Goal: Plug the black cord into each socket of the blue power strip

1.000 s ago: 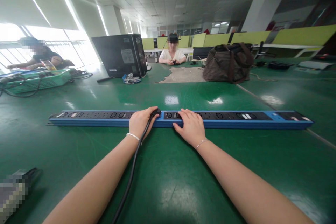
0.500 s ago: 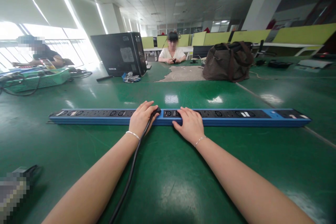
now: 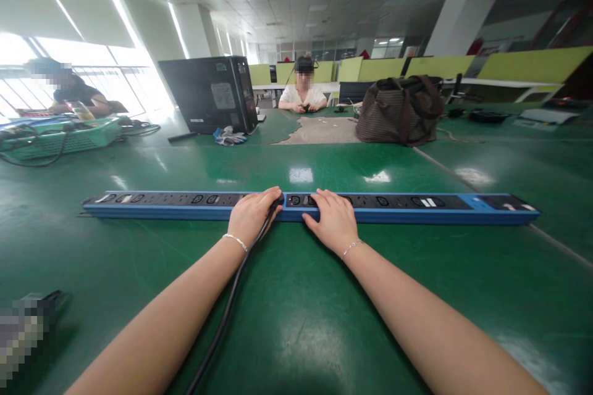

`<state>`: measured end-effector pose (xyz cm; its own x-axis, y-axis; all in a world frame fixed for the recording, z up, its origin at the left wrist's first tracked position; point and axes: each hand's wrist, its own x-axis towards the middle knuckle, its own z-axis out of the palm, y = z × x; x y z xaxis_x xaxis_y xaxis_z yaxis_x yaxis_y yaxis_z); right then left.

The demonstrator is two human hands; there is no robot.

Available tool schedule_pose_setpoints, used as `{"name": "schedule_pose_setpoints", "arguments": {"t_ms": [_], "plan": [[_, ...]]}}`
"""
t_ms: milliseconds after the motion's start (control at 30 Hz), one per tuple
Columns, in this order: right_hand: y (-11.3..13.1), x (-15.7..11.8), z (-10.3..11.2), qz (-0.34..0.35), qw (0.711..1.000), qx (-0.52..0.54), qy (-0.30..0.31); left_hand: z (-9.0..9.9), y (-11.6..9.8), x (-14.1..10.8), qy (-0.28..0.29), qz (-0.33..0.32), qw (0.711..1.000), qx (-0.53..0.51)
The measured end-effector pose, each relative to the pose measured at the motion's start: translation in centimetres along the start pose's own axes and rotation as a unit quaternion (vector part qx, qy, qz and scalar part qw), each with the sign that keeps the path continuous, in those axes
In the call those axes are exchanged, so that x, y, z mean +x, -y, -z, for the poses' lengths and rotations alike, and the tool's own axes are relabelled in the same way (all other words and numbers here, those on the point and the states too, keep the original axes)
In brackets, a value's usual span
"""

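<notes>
Across the green table lies a long blue and black power strip [image 3: 398, 215], with a row of sockets along its top face. My left hand [image 3: 252, 215] is closed around a black plug [image 3: 280, 199] at the middle of the strip; how far the plug sits in a socket is hidden by the fingers. From it a black cable [image 3: 222, 321] runs down toward me, beside my left forearm. My right hand [image 3: 334, 217] grips the strip just right of centre, fingers over the top and thumb against the front side.
A black computer case [image 3: 208, 95] stands at the back left, with gloves [image 3: 229, 136] beside it. Further left is a green basket [image 3: 88, 139] of cables. A brown bag [image 3: 393, 111] sits back right. One person [image 3: 303, 95] sits opposite, another [image 3: 76, 95] far left.
The fingers of my left hand have drawn in lower around the plug. My right hand keeps its hold on the strip. The whole view has shifted slightly.
</notes>
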<state>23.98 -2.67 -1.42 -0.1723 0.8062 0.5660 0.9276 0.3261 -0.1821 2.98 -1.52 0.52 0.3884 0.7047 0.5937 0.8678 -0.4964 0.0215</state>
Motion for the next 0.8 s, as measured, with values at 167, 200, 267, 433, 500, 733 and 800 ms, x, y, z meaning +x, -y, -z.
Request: {"name": "schedule_pose_setpoints", "arguments": {"t_ms": [167,200,267,433,500,733,800], "plan": [[0.8,-0.1,0.4,0.026,1.0,-0.004,-0.004,-0.1,-0.2,-0.5,0.003,-0.014,1.0,-0.022],[1.3,-0.1,0.5,0.045,0.999,0.004,-0.009,-0.1,-0.2,-0.6,0.004,-0.013,1.0,-0.028],[2.5,0.0,0.5,0.094,0.995,0.026,-0.017,-0.2,-0.3,-0.7,0.008,-0.009,0.999,-0.039],[5.7,1.2,-0.4,0.17,0.982,0.077,-0.024,-1.0,0.5,-0.8,0.03,0.017,0.998,-0.059],[6.2,1.9,-1.1,0.177,0.98,0.086,-0.032,-1.2,0.9,-0.7,0.039,0.03,0.997,-0.061],[6.3,2.8,-2.1,0.184,0.975,0.08,-0.098,-0.9,0.7,-0.6,0.09,0.058,0.994,0.011],[6.3,2.5,-2.2,0.196,0.971,0.072,-0.117,-0.7,0.6,-0.6,0.092,0.068,0.993,0.017]]}}
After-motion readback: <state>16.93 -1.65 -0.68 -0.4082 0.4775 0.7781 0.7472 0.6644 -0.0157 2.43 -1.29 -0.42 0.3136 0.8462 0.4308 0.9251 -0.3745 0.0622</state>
